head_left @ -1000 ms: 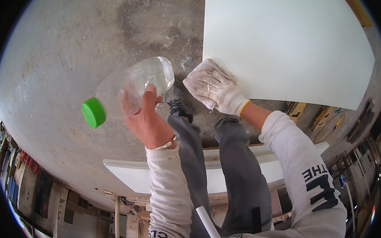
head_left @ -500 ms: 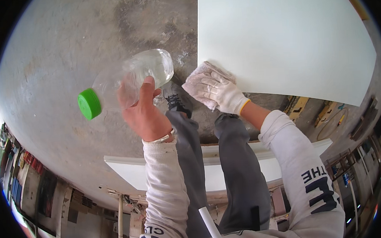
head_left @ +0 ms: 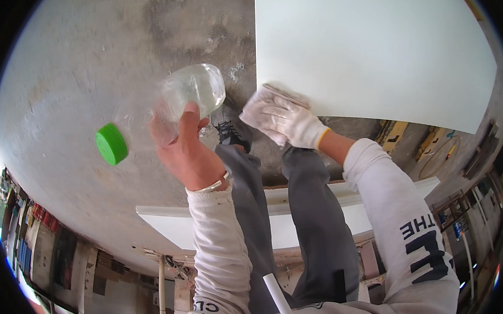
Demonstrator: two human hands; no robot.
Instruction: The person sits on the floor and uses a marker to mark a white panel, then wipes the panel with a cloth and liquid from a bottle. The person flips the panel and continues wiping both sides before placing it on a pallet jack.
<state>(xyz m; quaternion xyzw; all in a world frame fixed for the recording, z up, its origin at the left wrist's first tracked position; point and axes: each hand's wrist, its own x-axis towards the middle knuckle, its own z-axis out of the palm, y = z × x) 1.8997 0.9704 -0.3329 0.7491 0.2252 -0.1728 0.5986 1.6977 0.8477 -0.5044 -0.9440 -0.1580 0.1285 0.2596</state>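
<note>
My bare left hand (head_left: 188,152) is wrapped round a clear plastic bottle (head_left: 198,86) with a green cap (head_left: 111,144). The bottle lies tilted on its side, cap toward the lower left, with clear liquid at its base end. My right hand (head_left: 298,122), in a white knit glove with a yellow-edged cuff, presses on a folded pale pinkish cloth (head_left: 271,99). That cloth overlaps the near left corner of a large white panel (head_left: 371,48). The gloved fingers lie spread over it, and their tips blend into the fabric.
A stack of white boards (head_left: 170,225) lies behind my legs. Dark shoes stand on the stained concrete floor (head_left: 88,80) between it and the panel. Under the panel's near edge are yellowish pieces (head_left: 395,140); a thin cable (head_left: 434,161) curls to their right.
The bottle and my left hand have shifted slightly left, the cap end dropping a little. My right hand and the cloth stay at the panel's corner, almost unmoved.
</note>
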